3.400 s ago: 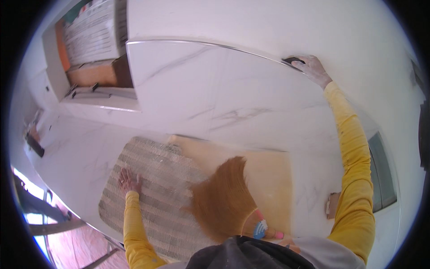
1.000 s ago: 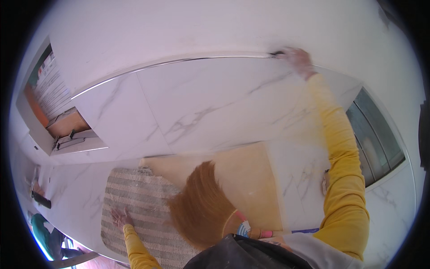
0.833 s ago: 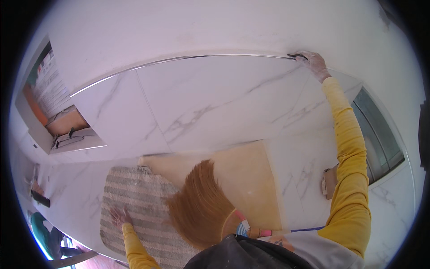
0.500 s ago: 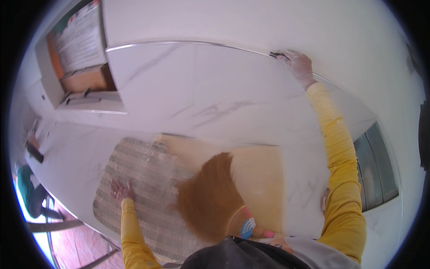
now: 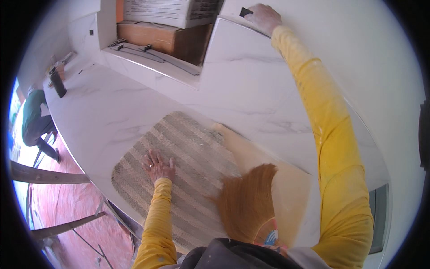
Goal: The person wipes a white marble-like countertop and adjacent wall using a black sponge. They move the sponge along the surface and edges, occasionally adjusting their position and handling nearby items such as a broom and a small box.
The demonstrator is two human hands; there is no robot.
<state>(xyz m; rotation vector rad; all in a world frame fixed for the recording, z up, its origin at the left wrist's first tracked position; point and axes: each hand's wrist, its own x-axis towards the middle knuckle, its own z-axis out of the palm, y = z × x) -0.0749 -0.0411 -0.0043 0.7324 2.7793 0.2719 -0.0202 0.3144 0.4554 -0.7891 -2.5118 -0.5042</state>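
Observation:
My left hand (image 5: 160,167) lies flat with spread fingers on a grey-and-beige striped mat (image 5: 190,154); a ring shows on one finger. My right arm reaches far up along the wall. Its hand (image 5: 265,17) is closed around a small flat black piece (image 5: 244,12), whose exact kind I cannot make out. That hand is at the thin metal trim (image 5: 246,26) along the top of the white veined wall panel (image 5: 255,80). A soft brown broom (image 5: 246,201) rests partly over the mat's right side, its handle hidden by my body.
Ahead, a wall recess holds a cardboard box (image 5: 148,38) under a white printed package (image 5: 156,11). A dark bottle (image 5: 57,83) stands on the veined countertop (image 5: 112,101). Below left, a person in green (image 5: 33,110) bends beside wooden bars (image 5: 49,174). Tan sheeting (image 5: 291,188) lies by the broom.
The view has turned left, bringing the recess closer to the middle. My right hand has slid leftward along the trim with the black piece. My left hand stays flat on the mat.

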